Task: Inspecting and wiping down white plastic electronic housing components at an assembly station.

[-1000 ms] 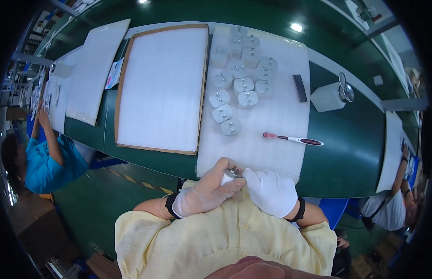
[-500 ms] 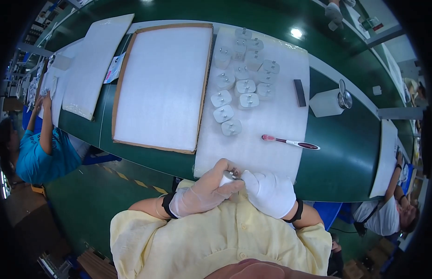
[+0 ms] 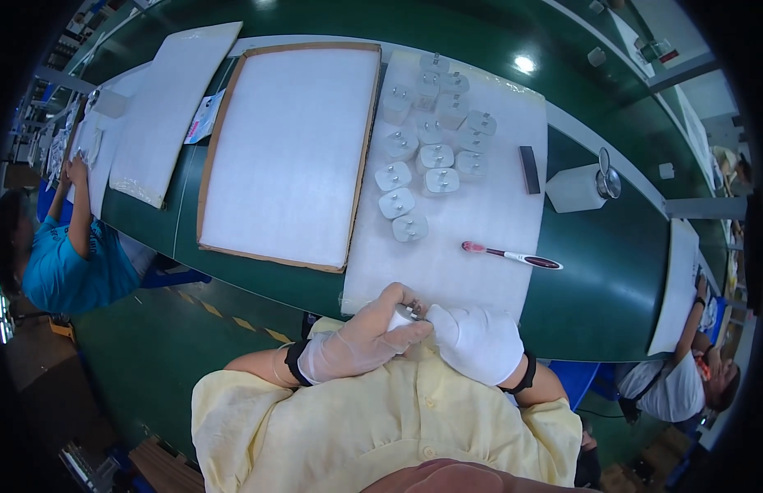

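Left hand (image 3: 361, 338) has the white plug adapter (image 3: 400, 317) gripped by its body, right in front of the shirt (image 3: 389, 411) at the near edge; right hand (image 3: 480, 338) is in white fabric right beside it, can't tell if it's pinching anything. Looks light, stiff and probably a bit slick, so I'd hold the sides and spare those prongs.

The two forearms come in from either side and angle toward each other before the chest. The left hand (image 3: 361, 335), in a sheer glove, is curled in a grip, its index finger (image 3: 398, 292) arched and its thumb (image 3: 409, 336) reaching inward. The right hand (image 3: 480, 338), gloved in white, bends close beside it; its fingertips are hard to make out. Dark bands circle both wrists (image 3: 296, 364).
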{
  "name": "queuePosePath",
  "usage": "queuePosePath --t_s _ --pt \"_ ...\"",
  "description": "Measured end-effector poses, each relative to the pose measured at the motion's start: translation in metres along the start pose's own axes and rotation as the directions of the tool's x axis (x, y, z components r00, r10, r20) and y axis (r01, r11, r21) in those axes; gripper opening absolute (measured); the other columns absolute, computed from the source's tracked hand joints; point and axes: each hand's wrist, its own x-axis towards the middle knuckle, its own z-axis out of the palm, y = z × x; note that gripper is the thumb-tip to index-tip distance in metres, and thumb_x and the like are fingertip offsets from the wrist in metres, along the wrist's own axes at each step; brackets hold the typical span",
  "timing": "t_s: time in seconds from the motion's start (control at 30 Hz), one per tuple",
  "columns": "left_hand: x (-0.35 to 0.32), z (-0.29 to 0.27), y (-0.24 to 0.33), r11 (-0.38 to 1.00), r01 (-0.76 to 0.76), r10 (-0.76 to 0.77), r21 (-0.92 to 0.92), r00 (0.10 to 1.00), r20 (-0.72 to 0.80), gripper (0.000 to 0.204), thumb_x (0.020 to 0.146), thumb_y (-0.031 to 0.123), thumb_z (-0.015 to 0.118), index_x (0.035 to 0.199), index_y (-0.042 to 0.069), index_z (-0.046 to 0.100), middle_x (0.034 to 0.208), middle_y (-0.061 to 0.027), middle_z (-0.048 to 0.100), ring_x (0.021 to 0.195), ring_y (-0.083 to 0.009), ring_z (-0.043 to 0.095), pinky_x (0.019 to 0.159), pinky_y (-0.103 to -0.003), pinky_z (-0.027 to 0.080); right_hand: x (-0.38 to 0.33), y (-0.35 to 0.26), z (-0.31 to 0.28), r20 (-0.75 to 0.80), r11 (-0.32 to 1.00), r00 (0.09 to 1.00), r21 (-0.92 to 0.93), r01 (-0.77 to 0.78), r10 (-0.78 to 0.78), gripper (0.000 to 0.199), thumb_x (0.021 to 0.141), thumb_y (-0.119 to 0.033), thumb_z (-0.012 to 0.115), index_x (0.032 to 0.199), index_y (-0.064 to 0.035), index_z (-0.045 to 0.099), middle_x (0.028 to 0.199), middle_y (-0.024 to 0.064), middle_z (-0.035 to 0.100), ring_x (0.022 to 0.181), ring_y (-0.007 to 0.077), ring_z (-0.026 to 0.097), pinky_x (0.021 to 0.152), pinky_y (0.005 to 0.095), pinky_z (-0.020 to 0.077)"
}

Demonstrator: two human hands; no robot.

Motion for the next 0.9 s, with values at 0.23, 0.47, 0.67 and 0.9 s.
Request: queuePosePath --t_s 0.23,0.47,0.67,0.9 --pt "0.0 0.001 0.01 0.998 0.016 -0.015 0.053 1.0 -0.008 0.033 0.096 0.026 0.06 0.11 0.001 0.043 0.09 -0.0065 0.054 0.069 -0.0089 0.053 0.06 -0.025 0.046 -0.002 -0.006 0.004 -0.061 0.997 0.997 -0.056 -0.055 0.052 0.027 0.074 -0.015 0.063 0.099 -0.0086 0.055 0.066 0.0012 0.051 0.059 0.0183 0.056 0.048 0.0343 0.0447" --pt "0.0 0.0 0.008 0.999 -0.006 0.006 0.048 1.0 0.004 0.034 0.096 0.027 0.06 0.11 0.001 0.043 0.091 -0.0069 0.054 0.069 -0.0092 0.053 0.061 -0.026 0.046 -0.001 -0.001 0.001 -0.016 1.0 1.0 -0.013 -0.024 0.024 0.029 0.074 -0.016 0.063 0.101 -0.007 0.056 0.066 0.0019 0.052 0.058 0.0185 0.056 0.048 0.0346 0.0448" --pt "0.001 0.001 0.007 1.0 -0.005 0.004 0.03 1.0 0.006 0.033 0.096 0.027 0.06 0.109 0.001 0.043 0.091 -0.0065 0.053 0.069 -0.009 0.053 0.061 -0.025 0.045 0.002 0.004 -0.006 0.067 1.0 0.997 -0.009 0.025 -0.025 0.028 0.075 -0.016 0.063 0.1 -0.0074 0.056 0.066 0.002 0.052 0.059 0.0184 0.056 0.048 0.034 0.0443" --pt "0.003 0.001 0.01 0.999 0.019 -0.019 -0.029 1.0 0.002 0.032 0.097 0.027 0.06 0.11 0.002 0.044 0.09 -0.006 0.053 0.069 -0.0085 0.052 0.061 -0.025 0.044 0.0 -0.005 0.002 -0.063 0.996 0.997 -0.076 -0.055 0.05 0.025 0.076 -0.017 0.062 0.099 -0.0087 0.055 0.065 0.0019 0.051 0.059 0.0179 0.056 0.047 0.0337 0.0439"
